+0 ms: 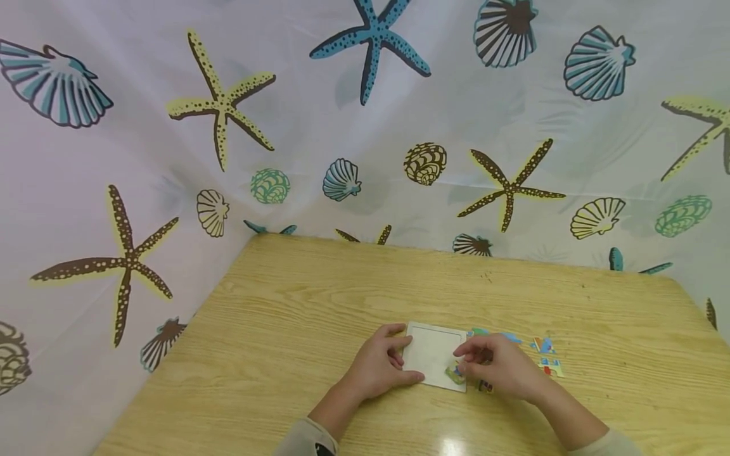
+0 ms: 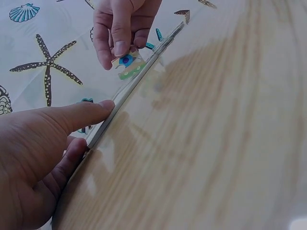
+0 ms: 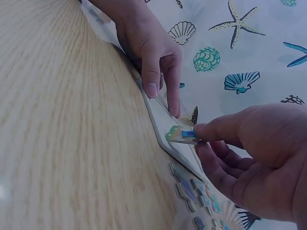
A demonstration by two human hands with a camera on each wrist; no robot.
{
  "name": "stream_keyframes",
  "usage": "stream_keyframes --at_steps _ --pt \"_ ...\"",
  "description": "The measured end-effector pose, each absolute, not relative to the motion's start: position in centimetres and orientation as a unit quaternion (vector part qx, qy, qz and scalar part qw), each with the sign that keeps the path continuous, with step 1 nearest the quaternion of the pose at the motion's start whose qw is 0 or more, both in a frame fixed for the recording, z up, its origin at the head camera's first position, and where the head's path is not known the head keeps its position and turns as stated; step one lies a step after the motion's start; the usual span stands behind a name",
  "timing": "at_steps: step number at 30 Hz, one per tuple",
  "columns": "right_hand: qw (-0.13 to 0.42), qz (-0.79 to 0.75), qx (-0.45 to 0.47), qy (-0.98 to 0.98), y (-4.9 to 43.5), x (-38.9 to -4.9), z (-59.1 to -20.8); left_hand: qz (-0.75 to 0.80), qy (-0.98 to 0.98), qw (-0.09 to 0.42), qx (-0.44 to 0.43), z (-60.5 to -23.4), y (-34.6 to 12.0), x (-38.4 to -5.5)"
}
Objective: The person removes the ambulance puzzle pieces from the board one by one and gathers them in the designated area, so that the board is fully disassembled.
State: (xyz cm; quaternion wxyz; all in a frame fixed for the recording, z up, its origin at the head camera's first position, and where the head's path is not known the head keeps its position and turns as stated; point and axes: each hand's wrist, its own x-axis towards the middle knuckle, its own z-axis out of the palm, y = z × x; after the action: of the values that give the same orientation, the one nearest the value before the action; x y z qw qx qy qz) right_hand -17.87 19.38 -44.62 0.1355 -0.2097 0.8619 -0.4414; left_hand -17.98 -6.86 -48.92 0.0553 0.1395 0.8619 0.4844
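Observation:
A flat, pale square puzzle board with a thin printed line near its edge lies on the table. My left hand holds it at the left side, the thumb on the near edge and the fingers along the left. Between thumb and fingertips, my right hand pinches a small puzzle piece over the board's near right corner. Green and yellow with a blue round mark, the piece is tilted in the right wrist view, its lower edge at or just above the board; contact is hard to tell.
Several loose colourful puzzle pieces lie right of the board, some hidden behind the right hand. The wood-grain table is bordered at the back and left by a white curtain printed with starfish and shells.

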Motion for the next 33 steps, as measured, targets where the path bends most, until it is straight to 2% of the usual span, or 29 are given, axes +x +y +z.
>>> stream_keyframes --at_steps 10,33 --pt "0.174 -0.495 -0.180 0.832 21.0 -17.4 -45.1 0.476 0.866 0.056 0.142 -49.1 -6.8 -18.0" --pt "0.212 -0.598 -0.111 0.765 27.8 -15.6 -45.9 0.471 0.868 0.055 0.145 -48.9 -6.8 -18.1"
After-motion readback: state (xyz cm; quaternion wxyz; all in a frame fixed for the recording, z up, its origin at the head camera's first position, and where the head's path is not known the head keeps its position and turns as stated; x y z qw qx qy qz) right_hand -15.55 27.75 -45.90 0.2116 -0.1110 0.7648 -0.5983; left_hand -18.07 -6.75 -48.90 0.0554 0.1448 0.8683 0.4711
